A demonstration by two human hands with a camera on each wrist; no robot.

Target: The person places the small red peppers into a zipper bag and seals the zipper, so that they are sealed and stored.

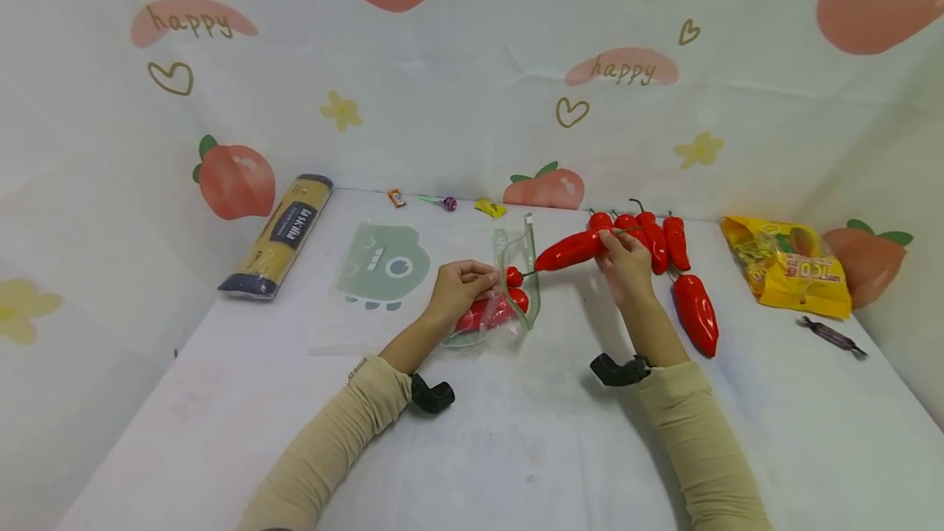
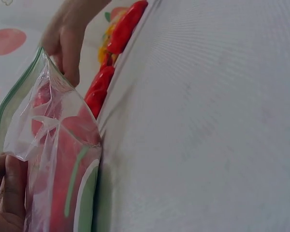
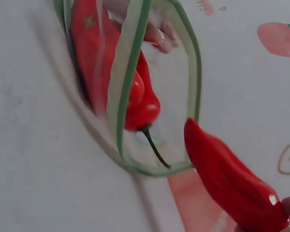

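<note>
A clear zip bag (image 3: 117, 101) with a green rim stands with its mouth spread toward the right. Several red chili peppers (image 3: 147, 116) lie inside, one with its dark stem reaching to the opening. My left hand (image 1: 456, 292) pinches the bag's plastic near the mouth, thumb against fingers in the left wrist view. My right hand (image 1: 625, 267) grips another red chili pepper (image 1: 569, 252) by its stem end. That pepper's pointed tip is right at the green rim in the right wrist view.
Several more chili peppers (image 1: 695, 314) lie right of my right hand. A flat bag with a green monster print (image 1: 398, 269) and a pasta pack (image 1: 280, 236) are at left. Small candies (image 1: 490, 207) line the back; a yellow snack bag (image 1: 804, 289) and a dark wrapped candy (image 1: 833, 338) lie far right.
</note>
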